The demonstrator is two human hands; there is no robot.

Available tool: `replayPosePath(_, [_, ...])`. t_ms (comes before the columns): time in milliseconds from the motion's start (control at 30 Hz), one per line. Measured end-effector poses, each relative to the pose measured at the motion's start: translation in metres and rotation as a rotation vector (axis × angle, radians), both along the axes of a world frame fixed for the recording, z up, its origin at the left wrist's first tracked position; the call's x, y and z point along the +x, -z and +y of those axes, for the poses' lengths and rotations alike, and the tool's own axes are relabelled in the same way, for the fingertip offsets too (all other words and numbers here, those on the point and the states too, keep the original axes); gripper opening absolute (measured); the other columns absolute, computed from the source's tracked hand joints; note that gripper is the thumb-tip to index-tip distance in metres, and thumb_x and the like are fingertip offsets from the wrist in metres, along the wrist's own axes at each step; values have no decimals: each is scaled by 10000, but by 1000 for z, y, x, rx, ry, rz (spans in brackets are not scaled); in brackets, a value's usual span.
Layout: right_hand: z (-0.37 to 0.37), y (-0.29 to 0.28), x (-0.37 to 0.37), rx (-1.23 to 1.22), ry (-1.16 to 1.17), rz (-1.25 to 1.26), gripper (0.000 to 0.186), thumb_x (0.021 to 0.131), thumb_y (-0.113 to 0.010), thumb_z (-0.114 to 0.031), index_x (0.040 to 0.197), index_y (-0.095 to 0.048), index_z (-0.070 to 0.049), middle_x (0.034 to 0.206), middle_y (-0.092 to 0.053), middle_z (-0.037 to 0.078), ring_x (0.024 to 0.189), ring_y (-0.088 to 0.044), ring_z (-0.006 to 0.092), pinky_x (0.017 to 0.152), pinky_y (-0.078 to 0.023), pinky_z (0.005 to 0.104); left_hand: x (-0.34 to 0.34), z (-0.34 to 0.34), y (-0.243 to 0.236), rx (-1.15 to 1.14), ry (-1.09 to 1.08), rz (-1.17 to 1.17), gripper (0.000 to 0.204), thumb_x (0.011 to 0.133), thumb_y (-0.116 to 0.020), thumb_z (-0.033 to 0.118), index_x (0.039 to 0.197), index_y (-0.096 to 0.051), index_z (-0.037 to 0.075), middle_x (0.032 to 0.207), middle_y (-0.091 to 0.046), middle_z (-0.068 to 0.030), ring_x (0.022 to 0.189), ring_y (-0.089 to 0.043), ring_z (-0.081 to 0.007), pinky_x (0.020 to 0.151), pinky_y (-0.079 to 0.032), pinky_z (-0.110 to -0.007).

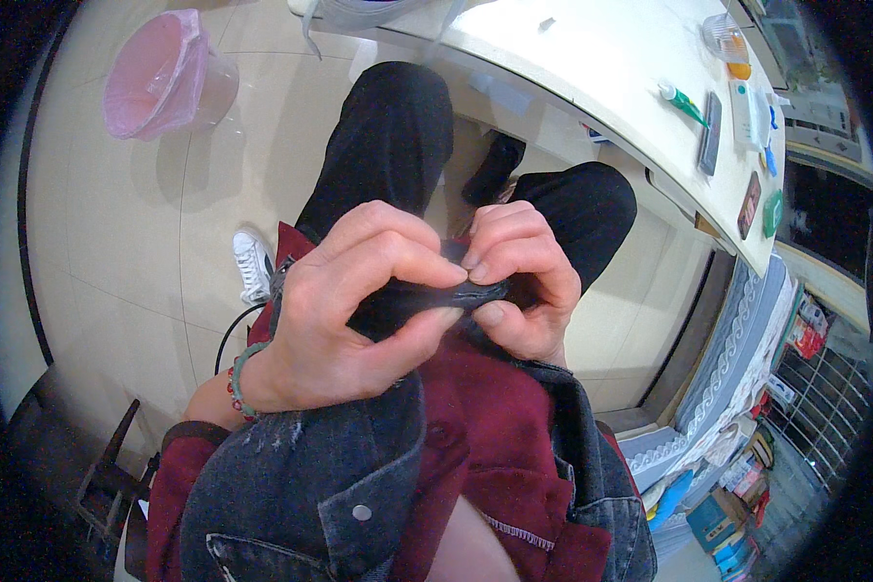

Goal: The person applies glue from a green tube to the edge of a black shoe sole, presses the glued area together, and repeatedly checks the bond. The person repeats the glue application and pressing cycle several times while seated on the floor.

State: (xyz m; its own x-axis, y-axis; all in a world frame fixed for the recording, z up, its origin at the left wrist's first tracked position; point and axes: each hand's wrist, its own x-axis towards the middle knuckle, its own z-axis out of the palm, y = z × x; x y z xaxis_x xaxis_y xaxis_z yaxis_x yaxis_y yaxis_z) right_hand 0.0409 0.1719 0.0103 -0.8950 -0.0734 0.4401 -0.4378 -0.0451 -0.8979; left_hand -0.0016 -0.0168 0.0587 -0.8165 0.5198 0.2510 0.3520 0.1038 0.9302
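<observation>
In front of my lap, my left hand (359, 301) pinches a folded edge of thin black fabric (412, 299) between thumb and fingers. Close beside it, my right hand (524, 281) grips the same edge, fingertips almost touching those of the left. A small puckered fold shows between the two thumbs. The rest of the cloth lies behind my fingers, so its full shape is hidden. Below my hands is dark red cloth (446, 407), with dark grey denim (310, 485) on both sides. A beaded bracelet (238, 388) circles my left wrist.
A white table (592, 58) stands ahead and to the right, bearing a green tube (684, 102), a dark comb-like bar (710, 136) and a clear cup (723, 39). A pink-lined bin (160, 78) is at far left. Shelved goods (737, 475) crowd the lower right.
</observation>
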Motion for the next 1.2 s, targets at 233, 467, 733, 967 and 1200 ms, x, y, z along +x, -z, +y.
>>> replayPosePath(233, [-4, -3, -1, 16, 9, -8, 258, 742, -733, -91, 964, -609, -41, 961, -628, 95, 904, -574, 250, 832, -443, 367, -1, -1, -1, -2, -12, 13, 260, 651, -718, -42, 888, -640, 31, 895, -598, -115, 781, -622, -226, 679, -501, -299])
replayPosePath(467, [-5, -4, -4, 12, 7, -28, 258, 743, -736, -100, 962, -611, -41, 955, -629, 90, 904, -574, 250, 831, -441, 367, -3, -3, 1, 4, -17, 11, 268, 650, -725, -36, 894, -638, 32, 894, -595, -115, 793, -618, -229, 686, -496, -297])
replayPosePath(733, [-6, -3, -5, 20, 19, -32, 239, 752, -737, -119, 947, -618, -48, 947, -634, 81, 900, -575, 248, 829, -438, 366, -5, -5, 2, 3, 7, -26, 294, 639, -745, -3, 909, -634, 33, 909, -589, -119, 822, -608, -244, 723, -486, -311])
replayPosePath(967, [-6, -4, -4, 19, 13, -37, 247, 752, -739, -116, 953, -611, -52, 952, -633, 80, 902, -575, 245, 832, -437, 364, -4, -6, 2, -18, -5, -13, 305, 627, -749, 5, 907, -631, 33, 914, -587, -121, 827, -610, -251, 734, -487, -317])
replayPosePath(1200, [-8, -5, -3, 26, 6, -34, 247, 753, -738, -114, 956, -610, -53, 953, -631, 80, 907, -577, 246, 835, -437, 364, -3, -6, 2, 7, -12, 1, 285, 632, -731, -20, 893, -628, 29, 905, -590, -123, 814, -609, -248, 718, -488, -313])
